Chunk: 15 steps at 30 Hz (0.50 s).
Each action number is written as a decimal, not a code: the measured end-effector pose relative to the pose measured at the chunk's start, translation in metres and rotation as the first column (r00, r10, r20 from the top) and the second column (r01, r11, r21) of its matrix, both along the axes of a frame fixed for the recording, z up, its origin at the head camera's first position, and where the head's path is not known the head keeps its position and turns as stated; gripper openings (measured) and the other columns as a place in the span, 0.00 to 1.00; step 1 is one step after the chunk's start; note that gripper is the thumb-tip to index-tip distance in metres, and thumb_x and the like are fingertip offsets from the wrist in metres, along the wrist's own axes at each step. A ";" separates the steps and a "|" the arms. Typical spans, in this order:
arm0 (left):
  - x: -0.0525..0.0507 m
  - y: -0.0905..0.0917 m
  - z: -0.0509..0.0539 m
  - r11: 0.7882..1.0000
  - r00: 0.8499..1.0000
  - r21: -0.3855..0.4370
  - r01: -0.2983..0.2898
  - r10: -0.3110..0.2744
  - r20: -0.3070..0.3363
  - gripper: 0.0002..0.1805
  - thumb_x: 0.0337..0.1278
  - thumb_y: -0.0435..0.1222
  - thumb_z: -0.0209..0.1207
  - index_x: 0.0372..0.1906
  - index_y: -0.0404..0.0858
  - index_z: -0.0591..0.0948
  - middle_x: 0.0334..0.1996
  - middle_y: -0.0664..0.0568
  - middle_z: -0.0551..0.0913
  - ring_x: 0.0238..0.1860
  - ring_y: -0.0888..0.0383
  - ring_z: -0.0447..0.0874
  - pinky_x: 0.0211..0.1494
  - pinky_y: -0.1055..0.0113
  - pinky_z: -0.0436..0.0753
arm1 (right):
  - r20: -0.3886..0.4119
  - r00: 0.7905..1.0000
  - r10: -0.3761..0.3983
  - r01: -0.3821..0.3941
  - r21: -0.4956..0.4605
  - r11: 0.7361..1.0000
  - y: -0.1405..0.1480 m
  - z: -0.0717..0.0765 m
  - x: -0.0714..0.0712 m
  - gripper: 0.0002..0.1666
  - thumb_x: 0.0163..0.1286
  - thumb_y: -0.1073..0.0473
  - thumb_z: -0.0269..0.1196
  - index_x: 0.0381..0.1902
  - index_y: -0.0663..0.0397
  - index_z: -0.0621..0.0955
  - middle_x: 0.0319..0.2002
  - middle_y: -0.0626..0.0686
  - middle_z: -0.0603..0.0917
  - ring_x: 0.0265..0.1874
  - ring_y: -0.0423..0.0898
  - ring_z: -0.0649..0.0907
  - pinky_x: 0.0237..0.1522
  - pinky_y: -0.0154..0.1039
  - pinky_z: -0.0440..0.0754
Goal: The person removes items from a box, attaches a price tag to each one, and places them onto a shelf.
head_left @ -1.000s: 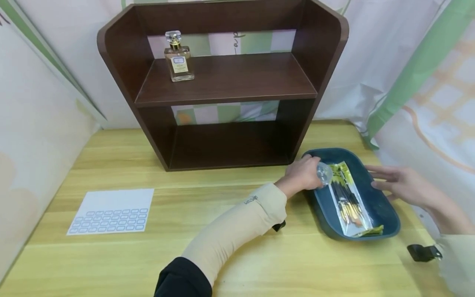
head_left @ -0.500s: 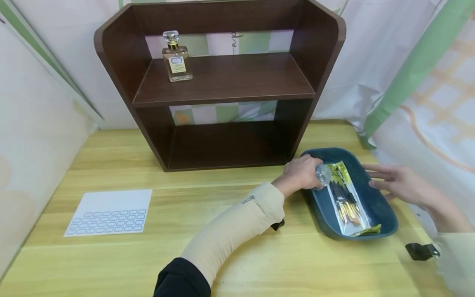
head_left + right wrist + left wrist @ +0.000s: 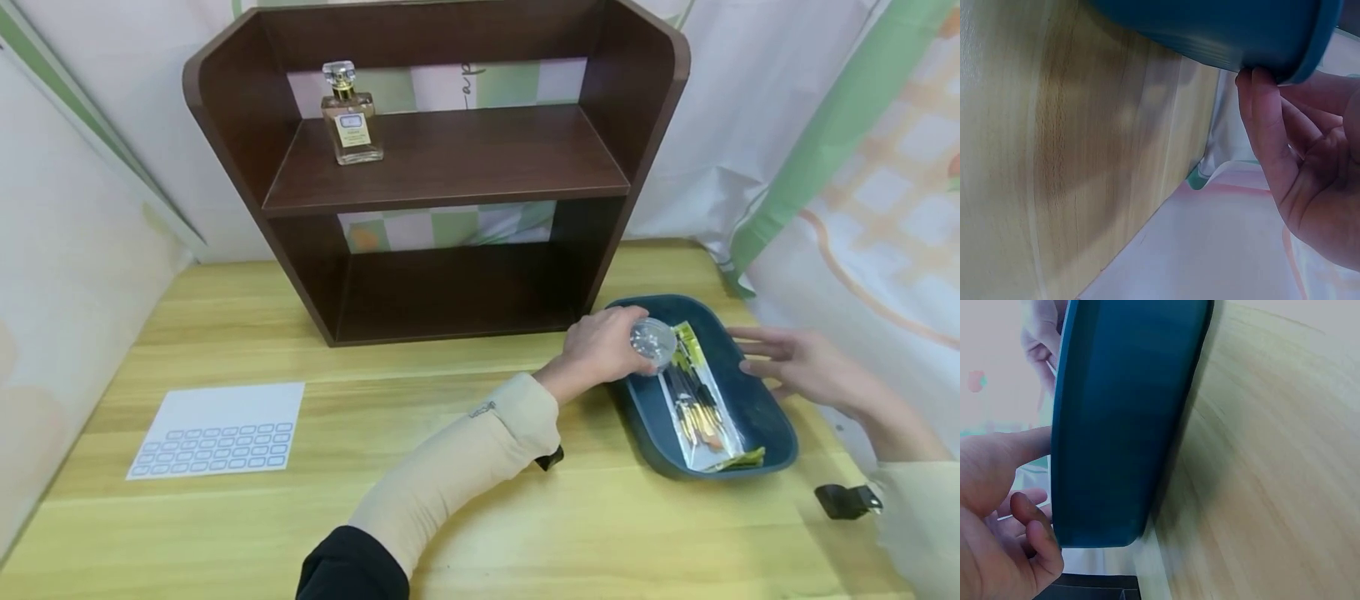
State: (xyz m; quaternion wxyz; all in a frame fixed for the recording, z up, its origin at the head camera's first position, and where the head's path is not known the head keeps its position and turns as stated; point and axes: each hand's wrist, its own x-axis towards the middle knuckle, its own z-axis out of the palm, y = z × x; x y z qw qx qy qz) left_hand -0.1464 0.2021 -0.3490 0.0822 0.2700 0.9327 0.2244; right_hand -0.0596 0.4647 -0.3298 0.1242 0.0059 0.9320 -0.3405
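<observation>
Over the left rim of a dark blue plastic basin point(image 3: 651, 446), my left hand point(image 3: 603, 343) grips a small clear round container point(image 3: 652, 343). Its round top faces the head camera; what is inside is too small to tell. A clear packet of brushes point(image 3: 701, 408) lies in the basin beneath it. In the left wrist view, the basin's side hides the container from sight. My right hand point(image 3: 806, 367) rests its nearly straight fingertips against the basin's right outer side, just under the rim, as the right wrist view shows.
A dark brown two-tier shelf point(image 3: 450, 196) stands at the back, with a perfume bottle point(image 3: 352, 125) upright at the left of its upper board. A white sheet of blue-framed labels point(image 3: 217, 431) lies on the table's left. Curtains close in the sides.
My left hand has lifted the clear container slightly and turned it, so more of its round top shows. The right hand stays at the basin's side. The head view has shifted a little.
</observation>
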 end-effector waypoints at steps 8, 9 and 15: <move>0.002 -0.010 0.015 0.992 0.999 0.115 -0.051 0.051 0.007 0.41 0.40 0.62 0.75 0.65 0.66 0.74 0.49 0.70 0.81 0.41 0.69 0.76 0.36 0.71 0.73 | 0.000 1.000 0.002 -0.002 -0.012 1.000 0.001 0.001 -0.002 0.37 0.75 0.59 0.61 0.75 0.66 0.62 0.64 0.73 0.71 0.41 0.33 0.84 0.35 0.42 0.88; 0.003 -0.012 0.018 0.990 0.999 0.131 -0.050 0.050 0.006 0.42 0.40 0.63 0.75 0.66 0.66 0.74 0.49 0.70 0.81 0.40 0.70 0.76 0.35 0.72 0.73 | 0.000 1.000 0.002 -0.002 -0.012 1.000 0.001 0.001 -0.002 0.37 0.75 0.59 0.61 0.75 0.66 0.62 0.64 0.73 0.71 0.41 0.33 0.84 0.35 0.42 0.88; 0.006 -0.025 0.031 0.975 0.999 0.222 -0.021 0.028 -0.031 0.43 0.38 0.66 0.73 0.66 0.68 0.73 0.51 0.72 0.80 0.44 0.71 0.76 0.39 0.72 0.74 | 0.000 1.000 -0.003 0.003 -0.015 1.000 0.002 0.000 0.000 0.37 0.76 0.58 0.61 0.75 0.66 0.61 0.65 0.73 0.71 0.41 0.29 0.83 0.35 0.42 0.88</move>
